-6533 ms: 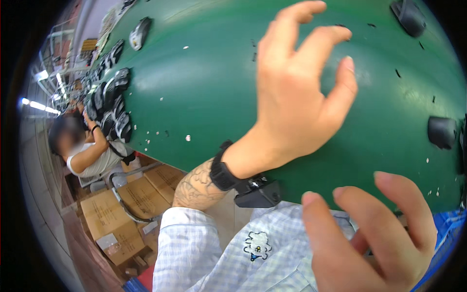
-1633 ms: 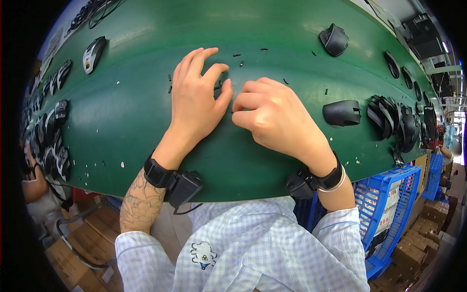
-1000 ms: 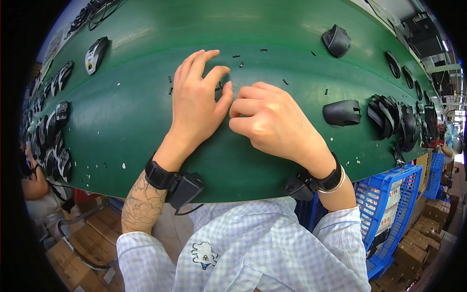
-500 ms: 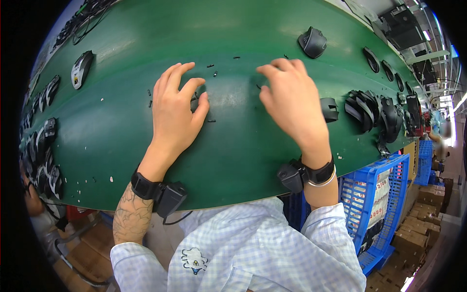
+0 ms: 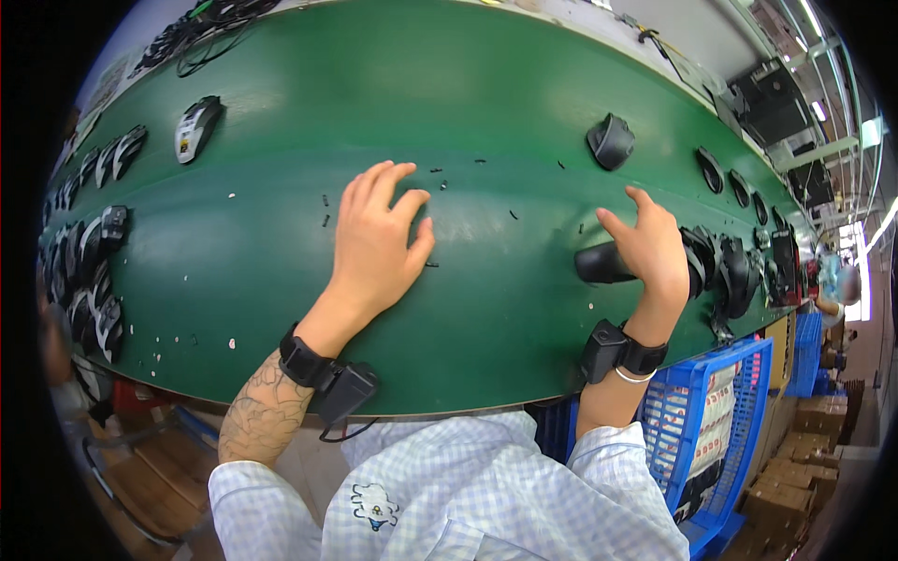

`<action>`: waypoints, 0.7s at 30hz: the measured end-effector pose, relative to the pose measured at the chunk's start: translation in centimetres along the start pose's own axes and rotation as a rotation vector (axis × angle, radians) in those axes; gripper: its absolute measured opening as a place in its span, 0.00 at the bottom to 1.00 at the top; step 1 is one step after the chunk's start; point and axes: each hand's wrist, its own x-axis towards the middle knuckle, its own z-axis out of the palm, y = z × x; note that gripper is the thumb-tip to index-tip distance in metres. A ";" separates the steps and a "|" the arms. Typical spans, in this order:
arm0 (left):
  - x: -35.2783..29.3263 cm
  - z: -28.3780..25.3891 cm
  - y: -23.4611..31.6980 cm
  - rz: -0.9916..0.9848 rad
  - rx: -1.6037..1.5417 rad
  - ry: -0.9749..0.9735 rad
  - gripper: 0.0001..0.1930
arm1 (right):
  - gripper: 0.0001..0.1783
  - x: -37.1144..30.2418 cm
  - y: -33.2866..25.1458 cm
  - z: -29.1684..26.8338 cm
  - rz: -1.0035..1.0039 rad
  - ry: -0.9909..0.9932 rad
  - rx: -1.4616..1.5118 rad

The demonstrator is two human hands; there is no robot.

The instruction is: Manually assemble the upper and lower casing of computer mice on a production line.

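Note:
My left hand [image 5: 379,241] hovers over the middle of the green table, fingers curved and apart, with nothing visible between them. Around it lie several tiny black parts, one beside the thumb [image 5: 431,265] and others beyond the fingertips [image 5: 436,170]. My right hand [image 5: 652,245] is further right, its thumb and forefinger spread; its other fingers are mostly hidden. A smooth black mouse shell [image 5: 602,265] lies beside and partly behind its palm; whether the hand touches it I cannot tell. A tiny black part [image 5: 581,228] sits just left of the right thumb.
A black mouse shell [image 5: 611,142] stands at the back right, a black-and-white mouse [image 5: 196,129] at the back left. More shells crowd the right end [image 5: 739,276] and left edge [image 5: 94,248]. Cables [image 5: 201,37] lie far left. A blue crate [image 5: 702,421] stands by the table's right front.
The view has shifted, so the table appears lower. My right hand has moved right and nearer, toward the piled shells; its fingers have opened wider. The left hand has moved little over the table.

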 end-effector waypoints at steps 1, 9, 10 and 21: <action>0.0 0.0 -0.1 0.013 -0.004 0.004 0.09 | 0.35 0.2 0.2 0.2 0.025 -0.016 0.004; -0.9 0.3 -0.2 0.075 -0.020 0.096 0.11 | 0.36 1.2 2.2 2.0 -0.083 -0.050 0.095; -0.9 0.6 0.1 0.082 -0.040 0.086 0.12 | 0.35 0.7 2.0 1.3 -0.055 -0.073 0.122; -1.0 2.4 0.1 0.018 -0.103 0.056 0.09 | 0.21 5.0 6.5 6.3 -0.036 -0.093 0.113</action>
